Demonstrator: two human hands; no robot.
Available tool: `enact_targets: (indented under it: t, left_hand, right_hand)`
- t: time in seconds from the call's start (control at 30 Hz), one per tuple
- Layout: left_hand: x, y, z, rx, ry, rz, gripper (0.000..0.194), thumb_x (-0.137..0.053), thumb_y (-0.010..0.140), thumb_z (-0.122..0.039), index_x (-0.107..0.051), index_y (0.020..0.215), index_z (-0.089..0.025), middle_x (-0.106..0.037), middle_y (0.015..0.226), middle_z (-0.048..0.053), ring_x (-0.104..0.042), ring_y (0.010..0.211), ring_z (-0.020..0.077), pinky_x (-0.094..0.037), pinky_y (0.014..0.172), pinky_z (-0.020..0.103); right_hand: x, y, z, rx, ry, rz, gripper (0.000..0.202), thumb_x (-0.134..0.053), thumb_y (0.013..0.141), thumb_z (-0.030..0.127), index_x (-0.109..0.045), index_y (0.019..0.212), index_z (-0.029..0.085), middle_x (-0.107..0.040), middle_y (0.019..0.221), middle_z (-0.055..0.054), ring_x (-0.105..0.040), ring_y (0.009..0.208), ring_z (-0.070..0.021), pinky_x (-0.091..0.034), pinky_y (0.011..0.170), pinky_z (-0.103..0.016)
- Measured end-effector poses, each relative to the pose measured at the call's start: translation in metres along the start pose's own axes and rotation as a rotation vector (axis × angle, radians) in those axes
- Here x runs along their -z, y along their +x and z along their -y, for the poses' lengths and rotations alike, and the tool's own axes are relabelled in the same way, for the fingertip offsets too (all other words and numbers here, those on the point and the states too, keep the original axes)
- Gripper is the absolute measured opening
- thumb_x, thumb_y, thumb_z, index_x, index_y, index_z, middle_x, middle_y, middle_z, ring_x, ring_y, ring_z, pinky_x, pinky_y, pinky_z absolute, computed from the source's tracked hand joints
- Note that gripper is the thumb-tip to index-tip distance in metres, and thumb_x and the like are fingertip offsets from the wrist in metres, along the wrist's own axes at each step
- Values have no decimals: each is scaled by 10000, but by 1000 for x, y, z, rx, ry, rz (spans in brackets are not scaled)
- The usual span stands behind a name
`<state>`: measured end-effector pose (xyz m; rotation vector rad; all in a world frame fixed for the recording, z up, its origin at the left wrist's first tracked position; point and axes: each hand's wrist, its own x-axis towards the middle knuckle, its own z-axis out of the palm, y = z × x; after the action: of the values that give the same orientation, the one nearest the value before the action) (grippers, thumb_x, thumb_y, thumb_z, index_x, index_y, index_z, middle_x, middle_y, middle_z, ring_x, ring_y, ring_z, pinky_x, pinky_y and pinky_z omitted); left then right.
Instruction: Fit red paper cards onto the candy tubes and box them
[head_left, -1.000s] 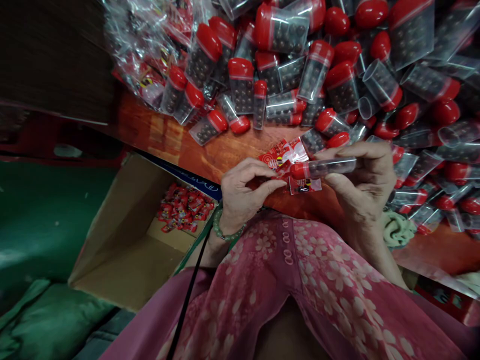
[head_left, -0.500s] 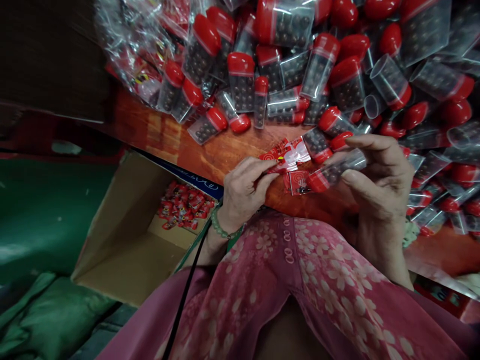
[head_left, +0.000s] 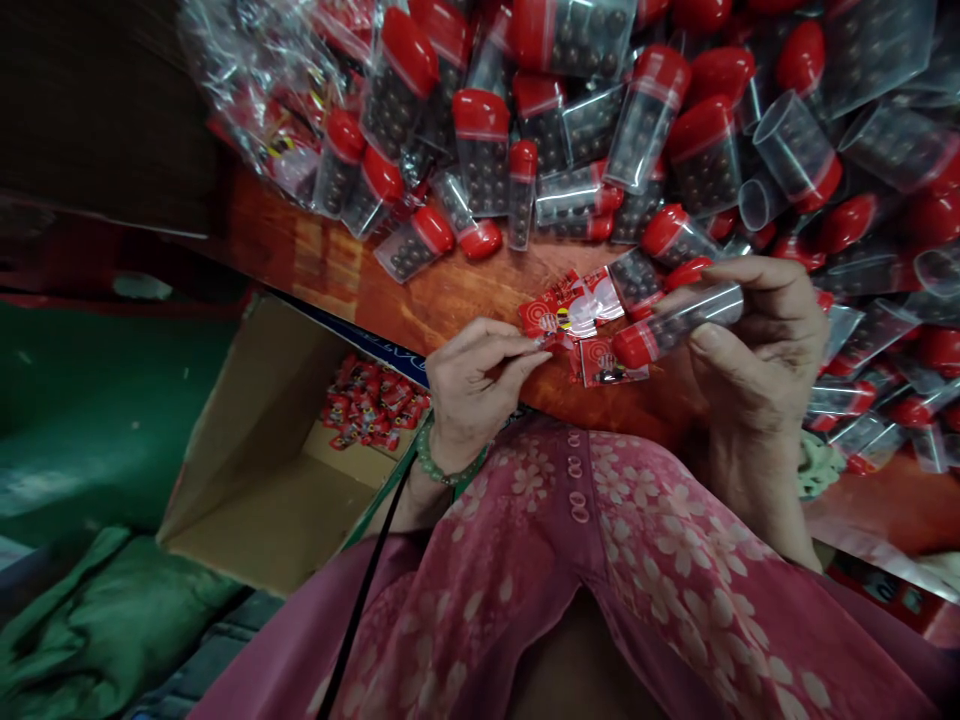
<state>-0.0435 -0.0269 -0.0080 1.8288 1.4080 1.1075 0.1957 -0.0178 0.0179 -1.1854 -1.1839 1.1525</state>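
Observation:
My right hand is closed round a clear plastic tube of dark balls. The tube is tilted, its red cap pointing down and left. Thumb and fingers of my left hand pinch the edge of a small red plastic packet, partly hidden by the fingertips. Just beyond lie flat red printed packets with a bee-like picture. Another red printed packet lies under the cap end of the held tube.
Many red-capped tubes of balls are heaped across the back and right of the orange-brown table. Crumpled clear bags lie at the back left. Below the table's left edge stands an open cardboard box holding small red packs.
My left hand has drawn back slightly to the left, uncovering more of the printed packets. The right hand still holds the tube, now slightly higher and further right.

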Motion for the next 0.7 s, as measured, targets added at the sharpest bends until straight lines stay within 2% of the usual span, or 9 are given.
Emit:
enact_targets:
  t: [0.1, 0.2, 0.3, 0.43, 0.57, 0.7]
  left_hand:
    - [1, 4, -1, 22, -48, -18, 107, -867, 782, -254, -780, 831, -214, -742, 795, -19, -657, 673, 82, -505, 587, 201]
    - [2, 5, -1, 32, -74, -6, 121, -876, 771, -267, -782, 832, -220, -746, 802, -19, -663, 681, 83, -516, 591, 201]
    - [2, 7, -2, 0, -96, 15, 133, -872, 778, -285, -779, 845, -218, -751, 819, -14, -666, 691, 81, -523, 603, 198]
    - [4, 7, -3, -36, -83, 46, 135, -847, 809, -326, -779, 846, -215, -753, 822, -6, -663, 683, 82, -524, 606, 204]
    - [4, 6, 0, -55, -56, 62, 140, -831, 827, -342, -783, 850, -213, -752, 832, 0, -643, 665, 73, -498, 577, 194]
    - [3, 5, 1, -54, -56, 124, 128, -807, 852, -333, -780, 862, -208, -748, 837, 6, -647, 672, 75, -505, 593, 191]
  right_hand:
    - [-10, 1, 0, 12, 71, -5, 320, -804, 831, 316, -674, 1123, 329, -815, 1009, 0, -777, 863, -213, -666, 762, -382]
    - [-18, 2, -2, 38, 97, -14, 314, -825, 815, 298, -677, 1091, 319, -806, 1025, 21, -774, 913, -189, -664, 791, -342]
    - [-23, 3, -4, 73, 105, 33, 313, -815, 815, 204, -690, 1088, 292, -806, 1031, 29, -770, 919, -153, -645, 802, -287]
    - [-22, 1, -7, 49, 109, 120, 358, -775, 834, 128, -693, 1137, 299, -805, 1071, 29, -772, 942, -142, -640, 848, -285]
    - [-15, -3, -7, -24, -60, 152, 313, -805, 828, 201, -721, 1114, 295, -784, 1065, -2, -756, 943, -172, -617, 857, -328]
    - [-11, -4, 5, -34, -211, 207, 263, -806, 837, 219, -745, 1079, 302, -777, 1005, 9, -740, 886, -165, -596, 826, -318]
